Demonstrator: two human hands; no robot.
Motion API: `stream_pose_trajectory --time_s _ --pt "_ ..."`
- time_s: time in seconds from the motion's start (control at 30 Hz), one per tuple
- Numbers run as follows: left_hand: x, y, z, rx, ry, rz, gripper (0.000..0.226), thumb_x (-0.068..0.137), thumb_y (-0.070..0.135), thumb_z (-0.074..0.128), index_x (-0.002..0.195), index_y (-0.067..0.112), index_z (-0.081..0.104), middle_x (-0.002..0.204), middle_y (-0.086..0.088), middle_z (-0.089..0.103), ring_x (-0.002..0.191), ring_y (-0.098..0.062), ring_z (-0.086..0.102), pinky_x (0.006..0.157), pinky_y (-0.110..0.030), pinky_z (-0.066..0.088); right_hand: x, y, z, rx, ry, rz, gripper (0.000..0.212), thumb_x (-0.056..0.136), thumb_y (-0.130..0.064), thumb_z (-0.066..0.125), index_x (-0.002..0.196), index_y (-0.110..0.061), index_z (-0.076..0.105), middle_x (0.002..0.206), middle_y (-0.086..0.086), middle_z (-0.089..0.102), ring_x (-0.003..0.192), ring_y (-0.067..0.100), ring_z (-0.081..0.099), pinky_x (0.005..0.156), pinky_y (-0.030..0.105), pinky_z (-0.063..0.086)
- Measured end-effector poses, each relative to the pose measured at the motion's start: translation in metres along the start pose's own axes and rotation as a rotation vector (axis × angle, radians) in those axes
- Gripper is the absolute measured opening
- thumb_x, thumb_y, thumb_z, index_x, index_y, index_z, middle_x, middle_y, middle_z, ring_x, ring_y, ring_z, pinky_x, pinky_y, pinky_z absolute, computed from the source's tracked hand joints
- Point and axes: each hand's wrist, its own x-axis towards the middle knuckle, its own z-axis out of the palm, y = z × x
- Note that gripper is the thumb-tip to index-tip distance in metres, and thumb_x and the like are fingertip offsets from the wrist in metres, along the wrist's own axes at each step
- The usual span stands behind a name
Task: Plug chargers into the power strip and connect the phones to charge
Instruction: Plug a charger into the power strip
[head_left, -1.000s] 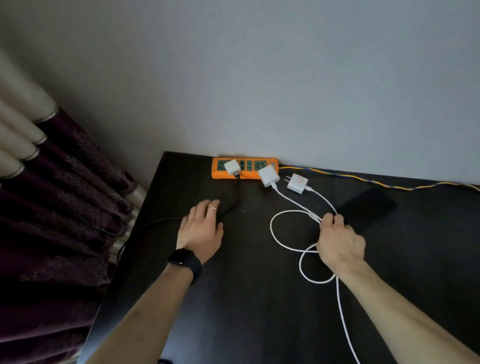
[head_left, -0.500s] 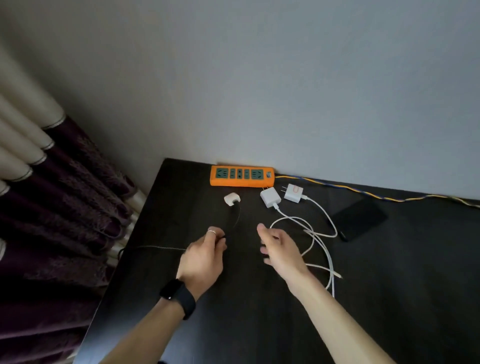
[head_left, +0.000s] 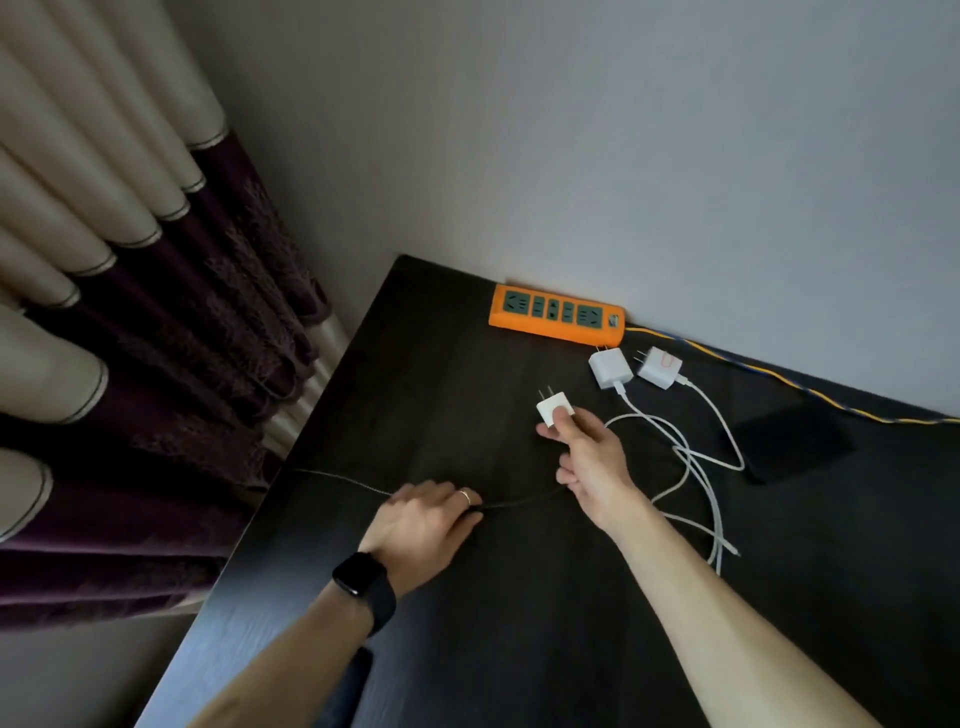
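While right hand (head_left: 592, 467) pinches charger (head_left: 551, 406), prongs toward power strip (head_left: 556, 314); left hand (head_left: 421, 525) grips black cable (head_left: 524, 501).

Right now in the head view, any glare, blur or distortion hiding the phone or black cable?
Head view: wide-angle bends the curtain; dim light, the phone nearly merges with the dark table, the black cable is faint; no harsh glare; charger in the right hand is sharp.

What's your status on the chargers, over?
Right grip pinches small white charger, prongs toward power strip. Left grip holds black cable on table. Strip sockets all empty; two other chargers lie unplugged beside it. Path clear.
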Motion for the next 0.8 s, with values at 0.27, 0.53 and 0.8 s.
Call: stream_pose_trajectory --time_s 0.27,0.53,0.8 --pt "0.039 0.000 0.004 0.033 0.122 -0.056 0.040 0.102 0.044 0.035 0.133 0.032 0.057 0.131 0.002 0.056 0.120 -0.019 0.054 0.096 -0.036 0.048 0.026 -0.049 -0.022 -0.721 0.274 -0.554 0.036 0.103 -0.041 0.048 0.133 -0.024 0.058 0.120 -0.002 0.069 0.118 0.022 0.062 0.090 0.029 0.041" --pt "0.073 -0.015 0.024 0.046 0.158 -0.326 0.056 0.097 0.060 0.004 0.150 0.053 -0.010 0.162 0.013 -0.021 0.148 -0.008 -0.023 0.119 -0.042 -0.016 0.061 -0.112 0.016 -1.231 0.111 -0.842 0.033 0.102 -0.036 0.052 0.132 -0.021 0.048 0.118 0.003 0.070 0.104 0.024 0.069 0.070 0.029 0.050" --pt "0.075 -0.010 0.023 0.017 0.158 -0.325 0.057 0.098 0.058 0.011 0.153 0.050 -0.003 0.163 0.013 -0.019 0.149 -0.007 -0.022 0.120 -0.043 -0.016 0.085 -0.134 0.037 -1.170 0.079 -0.691 0.029 0.101 -0.036 0.054 0.125 -0.019 0.057 0.114 0.008 0.075 0.102 0.025 0.070 0.078 0.029 0.048"
